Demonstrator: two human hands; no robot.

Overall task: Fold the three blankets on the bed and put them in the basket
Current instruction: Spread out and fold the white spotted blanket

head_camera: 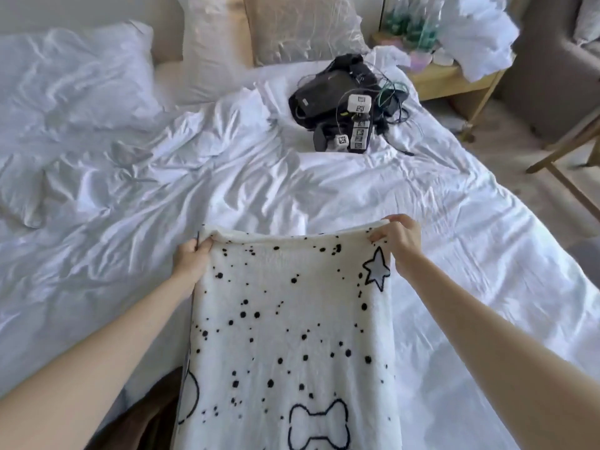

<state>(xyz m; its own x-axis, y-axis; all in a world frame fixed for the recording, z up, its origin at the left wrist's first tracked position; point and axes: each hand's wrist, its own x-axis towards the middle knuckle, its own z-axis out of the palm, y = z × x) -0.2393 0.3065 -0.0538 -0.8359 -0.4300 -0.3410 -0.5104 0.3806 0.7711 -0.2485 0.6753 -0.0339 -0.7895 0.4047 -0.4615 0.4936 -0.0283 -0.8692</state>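
Note:
A white fleece blanket (292, 336) with black dots, a star and bone outlines hangs stretched between my hands over the near part of the bed (227, 190). My left hand (191, 258) pinches its top left corner. My right hand (401, 237) pinches the top right corner. The top edge is doubled over and held level. A dark brown piece of fabric (152, 414), possibly another blanket, shows under its lower left side. No basket is in view.
The bed has rumpled white sheets and pillows (81, 76) at the head. A black bag with cables and tagged white cubes (350, 105) lies on the far right of the bed. A wooden bedside table (454, 76) and chair legs (571, 157) stand to the right.

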